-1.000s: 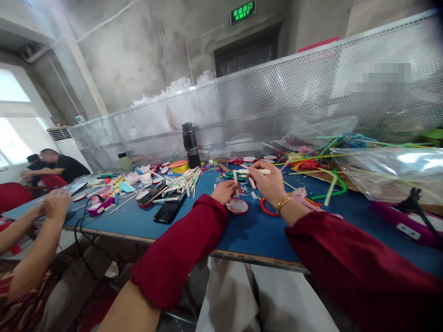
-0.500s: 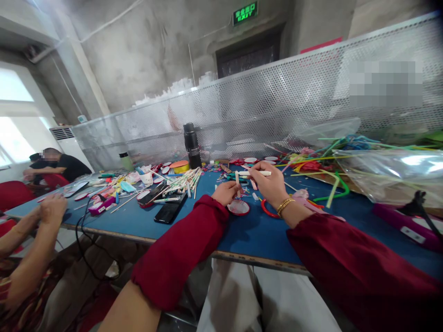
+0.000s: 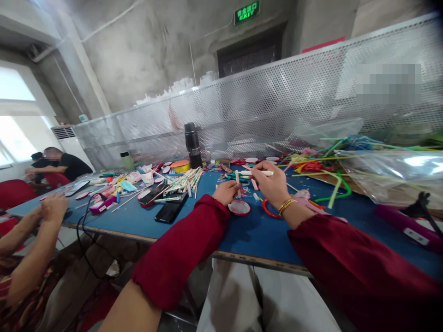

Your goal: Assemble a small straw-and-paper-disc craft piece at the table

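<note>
My left hand [image 3: 225,192] is closed on a short, flat, pale stick [image 3: 237,176], pinched upright in the fingertips. In my right hand [image 3: 272,185] is a slim white pen-like tool [image 3: 268,174], held almost level. Its narrow tip points left at the upper part of the stick; whether the two touch I cannot tell. Just under my left fingers a shallow round dish with a red rim [image 3: 239,208] lies on the blue table. A red loop [image 3: 269,210], perhaps a scissor handle, shows beside my right wrist, partly hidden by it.
A black bottle [image 3: 193,145] stands behind a pile of patterned sticks [image 3: 187,180]. Phones [image 3: 170,211] lie left of my left arm. Coloured straws [image 3: 334,189], plastic bags [image 3: 408,173] and a purple box [image 3: 408,226] are at right. Another person's hands [image 3: 55,207] are at far left.
Both hands keep nearly the same pose, still closed on the stick and the pen-like tool. The whole view has shifted very slightly.
</note>
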`<state>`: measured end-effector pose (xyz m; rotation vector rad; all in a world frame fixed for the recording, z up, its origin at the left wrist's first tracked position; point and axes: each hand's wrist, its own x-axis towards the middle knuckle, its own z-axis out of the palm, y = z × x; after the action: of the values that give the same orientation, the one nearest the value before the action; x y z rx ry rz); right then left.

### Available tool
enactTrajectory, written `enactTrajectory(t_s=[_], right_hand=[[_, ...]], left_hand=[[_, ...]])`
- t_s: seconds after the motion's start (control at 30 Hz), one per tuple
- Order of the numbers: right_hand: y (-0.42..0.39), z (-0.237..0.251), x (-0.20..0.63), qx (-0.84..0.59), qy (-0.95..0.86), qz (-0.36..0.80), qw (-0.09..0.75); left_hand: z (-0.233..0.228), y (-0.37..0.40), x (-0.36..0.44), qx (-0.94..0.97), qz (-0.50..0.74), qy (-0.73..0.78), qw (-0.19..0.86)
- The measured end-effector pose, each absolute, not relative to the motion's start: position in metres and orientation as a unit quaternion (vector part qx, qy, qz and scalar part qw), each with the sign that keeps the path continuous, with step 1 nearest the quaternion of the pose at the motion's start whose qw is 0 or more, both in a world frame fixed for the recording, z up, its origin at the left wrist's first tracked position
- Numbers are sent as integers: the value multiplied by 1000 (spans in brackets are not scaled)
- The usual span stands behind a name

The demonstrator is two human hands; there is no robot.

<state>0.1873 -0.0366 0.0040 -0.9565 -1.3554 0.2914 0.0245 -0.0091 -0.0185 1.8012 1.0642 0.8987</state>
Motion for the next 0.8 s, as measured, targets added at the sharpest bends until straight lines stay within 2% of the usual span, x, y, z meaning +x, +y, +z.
enactTrajectory(t_s=[0.8], right_hand=[[-40, 6, 186, -427, -593, 124, 671]], left_hand=[[-19, -9, 24, 717, 374, 413, 419]])
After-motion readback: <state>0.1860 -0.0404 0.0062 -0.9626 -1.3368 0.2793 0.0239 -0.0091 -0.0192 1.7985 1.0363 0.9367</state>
